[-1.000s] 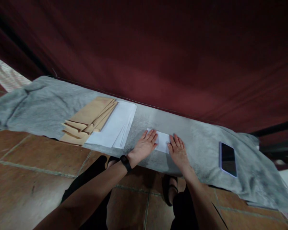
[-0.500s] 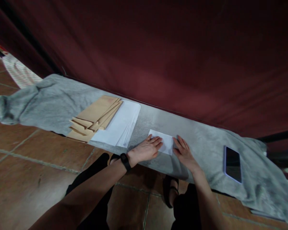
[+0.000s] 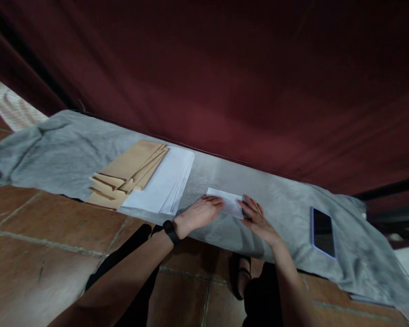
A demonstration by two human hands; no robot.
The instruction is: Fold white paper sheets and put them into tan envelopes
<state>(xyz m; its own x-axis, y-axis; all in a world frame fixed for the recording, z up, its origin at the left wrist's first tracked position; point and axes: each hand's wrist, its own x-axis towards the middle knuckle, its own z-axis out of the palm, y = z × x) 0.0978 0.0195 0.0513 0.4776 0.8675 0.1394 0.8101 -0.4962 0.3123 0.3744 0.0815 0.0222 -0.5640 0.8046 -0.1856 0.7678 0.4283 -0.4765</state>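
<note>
A small folded white paper [image 3: 226, 200] lies on a grey cloth [image 3: 71, 150] spread over the floor. My left hand [image 3: 198, 212], with a black band on its wrist, has its fingers curled at the paper's near left edge. My right hand [image 3: 255, 214] grips the paper's right end, which looks slightly lifted. To the left lie a fanned stack of brown envelopes [image 3: 129, 172] and a stack of white sheets [image 3: 165, 181] beside it.
A phone [image 3: 322, 225] with a dark screen lies on the cloth to the right. A dark red curtain [image 3: 225, 77] hangs behind the cloth. Brown floor tiles [image 3: 47, 236] lie in front, with my knees and sandalled feet below the hands.
Both hands went from lying flat on the paper to taking hold of its edges. The paper's near side has risen a little off the cloth.
</note>
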